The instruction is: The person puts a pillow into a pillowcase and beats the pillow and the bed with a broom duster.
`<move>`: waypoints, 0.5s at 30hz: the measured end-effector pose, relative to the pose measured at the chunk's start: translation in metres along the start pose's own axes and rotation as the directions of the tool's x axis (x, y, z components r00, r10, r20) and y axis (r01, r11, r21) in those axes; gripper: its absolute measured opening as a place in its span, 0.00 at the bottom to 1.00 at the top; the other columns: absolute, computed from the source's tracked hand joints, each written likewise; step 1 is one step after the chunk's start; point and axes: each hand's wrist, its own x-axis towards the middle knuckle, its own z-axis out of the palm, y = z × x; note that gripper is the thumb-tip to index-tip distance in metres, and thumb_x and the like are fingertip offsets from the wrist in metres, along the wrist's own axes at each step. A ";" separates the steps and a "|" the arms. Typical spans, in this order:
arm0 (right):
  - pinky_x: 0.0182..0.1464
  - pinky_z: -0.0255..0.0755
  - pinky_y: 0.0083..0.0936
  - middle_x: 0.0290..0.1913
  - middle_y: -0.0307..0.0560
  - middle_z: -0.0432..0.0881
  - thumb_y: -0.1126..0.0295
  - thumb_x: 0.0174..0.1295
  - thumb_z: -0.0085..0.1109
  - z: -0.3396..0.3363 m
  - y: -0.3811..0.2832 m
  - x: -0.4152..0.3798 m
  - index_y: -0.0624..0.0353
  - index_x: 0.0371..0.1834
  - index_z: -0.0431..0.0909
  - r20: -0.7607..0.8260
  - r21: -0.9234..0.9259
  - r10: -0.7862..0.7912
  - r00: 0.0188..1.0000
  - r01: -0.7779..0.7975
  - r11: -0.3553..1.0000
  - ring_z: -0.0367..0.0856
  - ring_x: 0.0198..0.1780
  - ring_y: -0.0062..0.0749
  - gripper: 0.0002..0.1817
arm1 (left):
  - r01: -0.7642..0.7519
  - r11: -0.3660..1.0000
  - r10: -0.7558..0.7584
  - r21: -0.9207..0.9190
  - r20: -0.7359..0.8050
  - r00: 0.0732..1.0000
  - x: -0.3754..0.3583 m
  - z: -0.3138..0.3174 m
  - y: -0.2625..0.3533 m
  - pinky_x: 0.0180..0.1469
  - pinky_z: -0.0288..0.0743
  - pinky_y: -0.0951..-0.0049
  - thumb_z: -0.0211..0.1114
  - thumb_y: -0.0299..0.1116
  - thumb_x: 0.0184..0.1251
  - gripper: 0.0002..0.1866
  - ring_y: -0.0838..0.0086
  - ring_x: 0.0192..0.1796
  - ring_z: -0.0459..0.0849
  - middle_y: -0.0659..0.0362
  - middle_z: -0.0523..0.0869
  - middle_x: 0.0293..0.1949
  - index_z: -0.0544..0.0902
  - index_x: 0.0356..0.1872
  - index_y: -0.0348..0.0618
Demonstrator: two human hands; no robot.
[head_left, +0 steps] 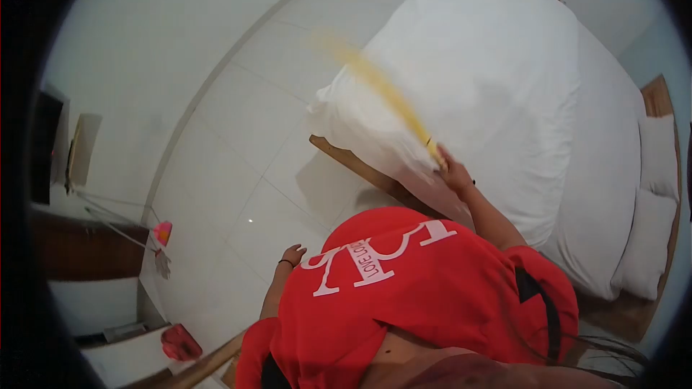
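My right hand (454,173) is closed round the near end of a long yellow stick (395,99), held out over the bed's corner. Motion smears the stick's far end, so its exact kind does not show. Beneath it spreads the white bed sheet (497,50), hanging loosely over the mattress edge. Down beside my body on the left, my left hand (292,253) holds nothing, and its small visible fingers look apart. It is over the tiled floor, away from the bed.
A wooden bed frame edge (360,167) juts out below the sheet. White pillows (646,245) lie at the far right. Along the left wall are a dark screen (47,148), long-handled tools with a pink head (163,233), and a red bag-like item (180,343).
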 end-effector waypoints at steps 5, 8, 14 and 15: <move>0.51 0.70 0.29 0.54 0.51 0.77 0.62 0.54 0.61 0.046 0.021 0.038 0.43 0.70 0.54 -0.100 0.252 0.248 0.964 -0.217 0.943 0.78 0.51 0.37 0.39 | 0.047 0.998 -0.047 0.044 0.013 0.999 0.020 -0.016 -0.007 0.59 0.70 0.64 0.61 0.48 0.59 0.30 0.56 0.59 0.74 0.46 0.77 0.56 0.71 0.60 0.43; 0.50 0.71 0.30 0.51 0.55 0.78 0.60 0.53 0.61 0.040 0.003 0.009 0.39 0.71 0.52 0.283 -0.183 0.065 0.957 -0.013 0.983 0.78 0.50 0.43 0.41 | 0.031 0.999 -0.031 -0.014 0.057 0.998 0.031 -0.017 0.011 0.58 0.71 0.66 0.61 0.47 0.59 0.30 0.58 0.58 0.76 0.46 0.77 0.55 0.71 0.61 0.43; 0.46 0.73 0.31 0.46 0.58 0.80 0.57 0.54 0.60 0.010 -0.016 0.016 0.36 0.70 0.53 -0.150 0.054 0.164 0.975 -0.157 0.986 0.79 0.48 0.47 0.39 | -0.064 0.997 0.070 -0.040 0.195 0.978 0.076 -0.021 0.037 0.52 0.74 0.70 0.63 0.44 0.59 0.34 0.67 0.51 0.80 0.48 0.81 0.50 0.64 0.65 0.42; 0.45 0.73 0.31 0.46 0.57 0.80 0.56 0.55 0.60 0.010 -0.003 0.032 0.37 0.70 0.53 -0.355 0.232 0.270 0.895 -0.195 0.953 0.80 0.47 0.46 0.39 | -0.039 0.993 0.065 -0.111 0.237 0.969 0.083 -0.026 0.051 0.52 0.74 0.71 0.63 0.43 0.59 0.35 0.69 0.51 0.80 0.49 0.82 0.49 0.63 0.66 0.41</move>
